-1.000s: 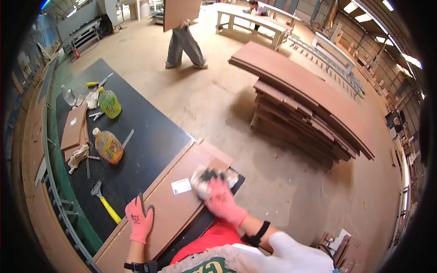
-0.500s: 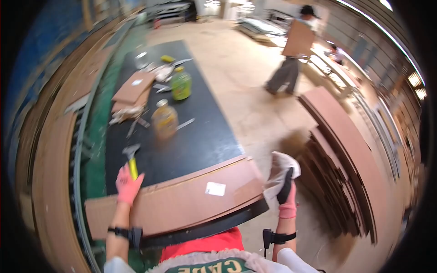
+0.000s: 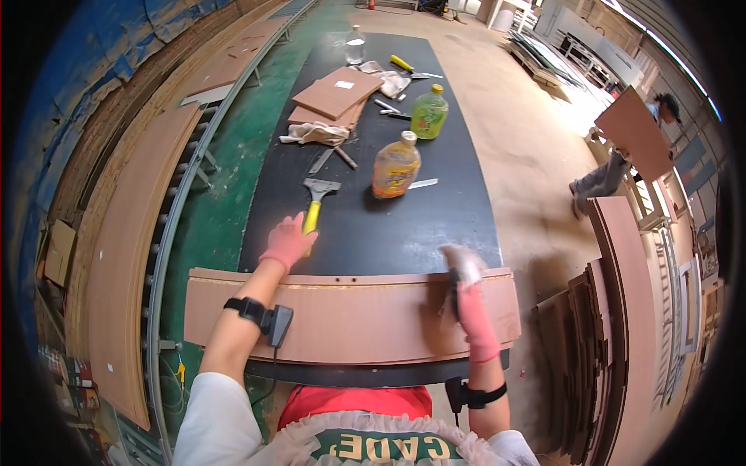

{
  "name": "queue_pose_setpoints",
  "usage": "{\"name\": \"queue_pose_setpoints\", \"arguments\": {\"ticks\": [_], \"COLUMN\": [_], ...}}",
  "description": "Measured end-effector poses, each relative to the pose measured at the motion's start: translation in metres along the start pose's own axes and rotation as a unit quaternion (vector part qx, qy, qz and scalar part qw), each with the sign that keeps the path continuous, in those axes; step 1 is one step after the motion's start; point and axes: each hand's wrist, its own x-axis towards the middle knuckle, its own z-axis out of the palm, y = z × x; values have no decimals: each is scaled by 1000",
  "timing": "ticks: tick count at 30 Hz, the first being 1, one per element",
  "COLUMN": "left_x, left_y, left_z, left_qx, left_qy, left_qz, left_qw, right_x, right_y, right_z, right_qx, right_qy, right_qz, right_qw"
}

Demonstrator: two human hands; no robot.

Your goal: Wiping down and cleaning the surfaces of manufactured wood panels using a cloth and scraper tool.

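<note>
Your pink-gloved left hand (image 3: 284,241) meets the yellow-handled metal scraper (image 3: 316,202) left of centre; I cannot tell whether its fingers close. The scraper looks light, stiff; grip its handle (image 3: 312,218). Your right hand (image 3: 475,314) clutches a whitish cloth (image 3: 465,265) above the long brown board (image 3: 350,322), lower centre.
</note>
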Motion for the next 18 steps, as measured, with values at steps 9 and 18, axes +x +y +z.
{"name": "queue_pose_setpoints", "arguments": {"ticks": [9,18], "left_x": [-212,-249], "left_y": [-193,-216], "left_z": [-89,-30], "left_qx": [-245,-796], "left_qy": [127,134], "left_qz": [-223,-230], "left_qw": [935,544], "right_x": [-81,-138], "right_y": [-162,-285], "right_z": [219,405], "right_qx": [-335,-220], "right_qy": [-128,-268], "right_qz": [-292,-537], "right_qw": [887,769]}}
